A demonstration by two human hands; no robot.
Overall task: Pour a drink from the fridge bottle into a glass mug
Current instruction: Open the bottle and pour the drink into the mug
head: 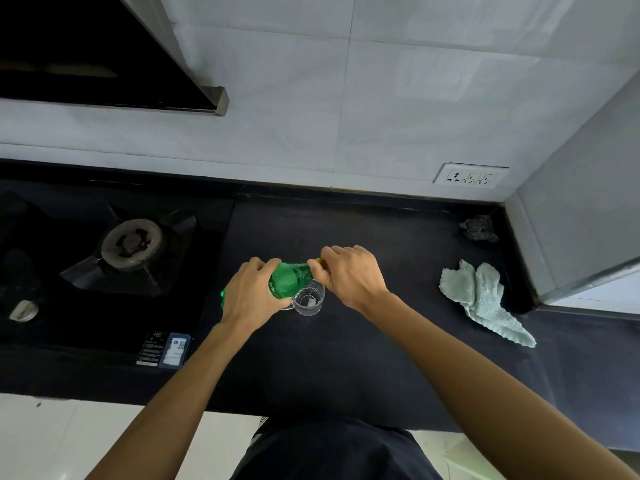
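A green plastic bottle (289, 278) is held tilted on its side above the black countertop (363, 358). My left hand (251, 296) wraps around its body, hiding most of it. My right hand (349, 271) is closed over the neck end, where a bit of yellow cap (318, 261) shows between the fingers. A clear glass mug (310, 301) stands upright on the counter just below the bottle's neck, partly hidden by my left hand. The mug looks empty.
A gas hob with a burner (131, 242) fills the counter's left side, with a knob (23, 310) near its front. A pale green cloth (481, 299) and a dark scrubber (479, 229) lie at the right. A grey wall (581, 209) bounds the right side.
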